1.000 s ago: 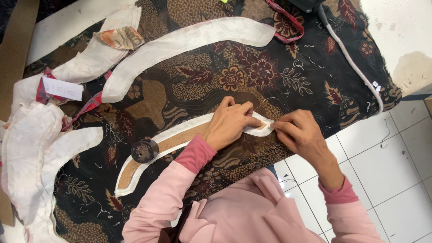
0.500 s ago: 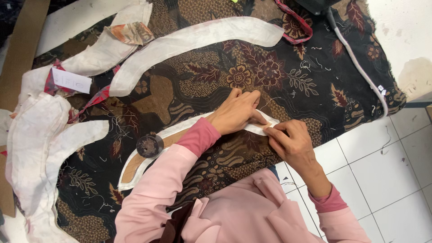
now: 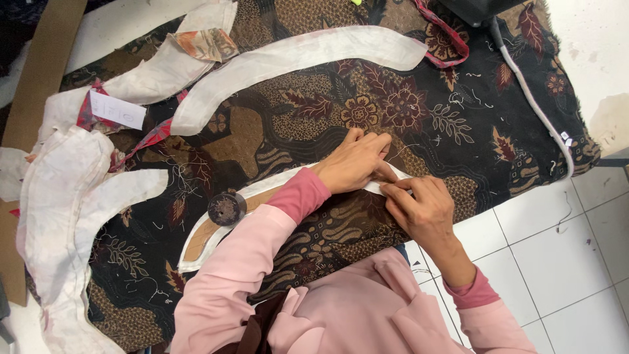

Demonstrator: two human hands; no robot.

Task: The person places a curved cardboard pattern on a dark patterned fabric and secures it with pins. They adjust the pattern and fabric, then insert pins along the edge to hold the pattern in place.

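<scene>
Garment: pink long sleeves and a pink top fill the lower edge of the view, nearest the camera.
Right hand (image 3: 422, 210): at the near table edge, fingers curled together and pinched on the right tip of the curved white fabric strip (image 3: 262, 196).
Left hand (image 3: 354, 160): just beyond, palm down, fingers together and pressed flat on the same strip; its fingertips touch the right hand's fingers.
Curved white fabric strip: lies on the batik cloth (image 3: 314, 111) near the front edge, arcing from the hands leftward and down; partly hidden under the left forearm.
Brown pattern piece (image 3: 206, 229): curved cardboard-coloured shape lying on top of the strip, inside its white margin.
Round dark weight (image 3: 227, 208): stands on the pattern piece, left of the left sleeve.
Batik cloth: dark brown with floral print, covers the table; loose thread ends scattered over it.
White tiled floor (image 3: 557, 249): right of the table.
Stacked white curved pieces (image 3: 59, 210): left edge of the table, well apart from the hands.
Long white curved strip (image 3: 295, 62): far side, running across the cloth.
Paper tag (image 3: 116, 110): small white slip, far left, on red-edged scraps.
White cable (image 3: 534, 111): runs along the right far edge.
</scene>
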